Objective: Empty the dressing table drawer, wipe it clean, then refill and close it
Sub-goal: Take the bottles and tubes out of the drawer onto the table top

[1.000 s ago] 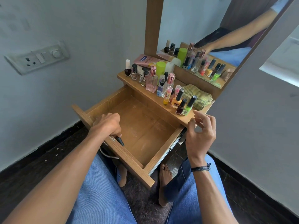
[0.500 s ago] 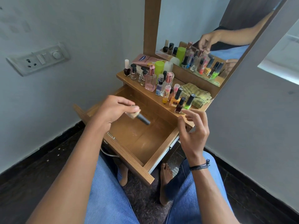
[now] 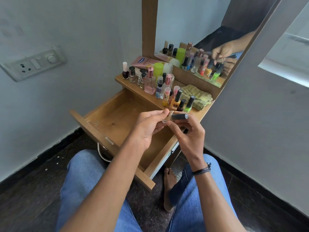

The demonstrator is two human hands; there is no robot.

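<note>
Hands share one nail-polish bottle [image 3: 177, 116] above the drawer [image 3: 117, 119], left hand [image 3: 147, 127] pinching its glass body, right hand [image 3: 189, 137] keeping a grip on the dark cap; light, slick and likely breakable, it seems safest carried by the body.

- small bottle [image 3: 179, 116]: glass body mostly hidden under left hand [image 3: 148, 129] fingers (dark cap blurred)
- drawer [image 3: 115, 119]: floor partly behind left hand and right hand [image 3: 190, 138]
- mirror [image 3: 192, 22]: top cut off by picture edge
</note>
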